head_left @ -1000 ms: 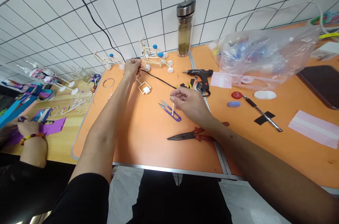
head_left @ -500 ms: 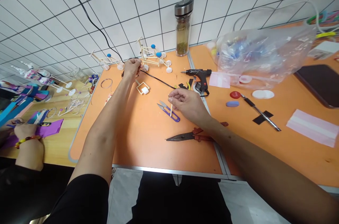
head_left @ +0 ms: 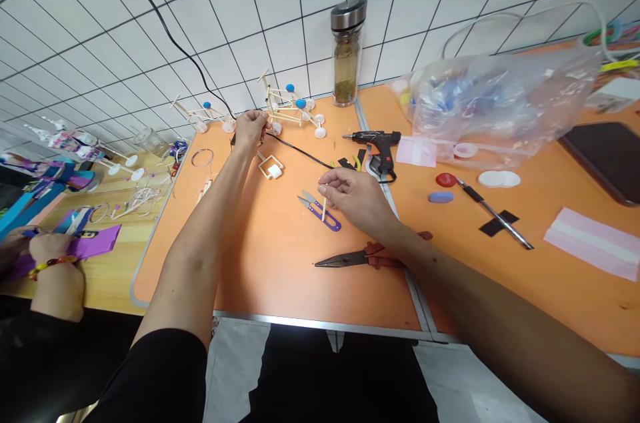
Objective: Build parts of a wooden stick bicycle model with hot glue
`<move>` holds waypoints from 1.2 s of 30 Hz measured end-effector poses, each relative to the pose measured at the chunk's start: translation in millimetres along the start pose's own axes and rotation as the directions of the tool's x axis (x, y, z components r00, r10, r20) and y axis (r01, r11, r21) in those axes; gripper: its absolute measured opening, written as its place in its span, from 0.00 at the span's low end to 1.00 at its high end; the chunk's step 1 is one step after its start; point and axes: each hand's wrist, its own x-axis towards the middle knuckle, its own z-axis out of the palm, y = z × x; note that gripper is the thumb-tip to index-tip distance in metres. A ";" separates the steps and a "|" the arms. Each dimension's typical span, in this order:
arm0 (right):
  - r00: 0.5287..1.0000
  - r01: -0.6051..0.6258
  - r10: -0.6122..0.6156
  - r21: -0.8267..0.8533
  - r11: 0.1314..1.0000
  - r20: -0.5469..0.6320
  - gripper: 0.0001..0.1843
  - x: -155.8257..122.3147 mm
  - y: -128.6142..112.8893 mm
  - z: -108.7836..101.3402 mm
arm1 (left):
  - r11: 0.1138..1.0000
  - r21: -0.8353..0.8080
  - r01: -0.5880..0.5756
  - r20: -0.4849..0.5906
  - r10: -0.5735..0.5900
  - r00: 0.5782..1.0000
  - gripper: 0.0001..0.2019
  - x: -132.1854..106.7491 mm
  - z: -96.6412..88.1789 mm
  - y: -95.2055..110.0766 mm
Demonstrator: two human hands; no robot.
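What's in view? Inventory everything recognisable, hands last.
table: 1, orange, centre
stick models: at least 2, cream, rear
small frame: 1, cream, centre
bottle: 1, clear, rear
bag: 1, clear, rear right
phone: 1, dark, far right
glue gun: 1, black, centre
snips: 1, purple, centre
pliers: 1, red-handled, front
pen: 1, black-silver, right
oval piece: 1, blue, right
pink sheets: 2, pink, right
cable: count unclear, black, centre and rear
stick: 1, cream, centre
coworker's hands: 2, bare, left
left hand: 1, bare, by cable
right hand: 1, bare, pinching stick
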 end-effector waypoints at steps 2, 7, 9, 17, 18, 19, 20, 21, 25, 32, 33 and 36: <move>1.000 -0.004 0.004 -0.004 1.000 -0.001 0.05 0.3 0.3 0.2 | 1.000 0.004 0.002 0.003 -0.002 1.000 0.13 0.6 -0.5 -1.1; 1.000 -0.001 0.001 -0.011 1.000 0.000 0.05 0.5 -0.9 0.0 | 1.000 0.005 0.002 0.011 -0.002 1.000 0.14 0.9 -0.8 -1.5; 1.000 -0.006 0.006 -0.020 1.000 0.003 0.05 0.5 -1.6 -0.2 | 1.000 0.000 0.001 0.008 -0.001 1.000 0.13 0.6 -0.1 -1.1; 1.000 -0.008 0.008 -0.027 1.000 0.011 0.06 0.0 -0.1 -0.2 | 1.000 0.021 -0.018 0.012 0.018 1.000 0.09 1.4 2.0 -1.1; 1.000 -0.011 0.011 -0.030 0.999 0.014 0.07 0.0 0.1 -0.1 | 0.999 0.031 -0.021 0.015 0.020 1.000 0.09 2.1 2.1 -1.5; 1.000 -0.015 0.015 -0.033 0.999 0.017 0.07 0.0 0.2 0.0 | 0.999 0.041 -0.023 0.016 0.022 1.000 0.09 3.0 2.1 -1.9; 1.000 -0.016 0.017 -0.037 0.999 0.019 0.08 0.0 0.1 0.0 | 0.999 0.049 -0.023 0.016 0.022 1.000 0.09 3.8 2.2 -2.2; 1.000 -0.013 0.014 -0.041 0.999 0.020 0.08 0.1 0.0 0.1 | 0.998 0.056 -0.022 0.013 0.022 1.000 0.09 4.5 2.3 -2.5; 1.000 0.001 0.000 -0.053 0.999 0.011 0.08 0.2 -1.7 0.2 | 0.997 0.071 -0.018 0.010 0.017 1.000 0.09 5.4 2.6 -1.8; 1.000 0.002 -0.001 -0.057 0.998 0.011 0.08 0.5 -2.1 0.1 | 0.997 0.078 -0.016 0.010 0.015 1.000 0.09 4.3 2.3 -0.5; 1.000 0.006 -0.006 -0.056 0.998 0.011 0.08 0.6 -1.4 0.2 | 0.997 0.080 -0.014 0.010 0.014 1.000 0.09 4.4 2.3 -0.7; 1.000 0.019 -0.018 -0.054 0.998 0.011 0.08 0.7 0.4 0.4 | 0.996 0.089 -0.013 0.010 0.012 1.000 0.09 4.8 2.4 -1.1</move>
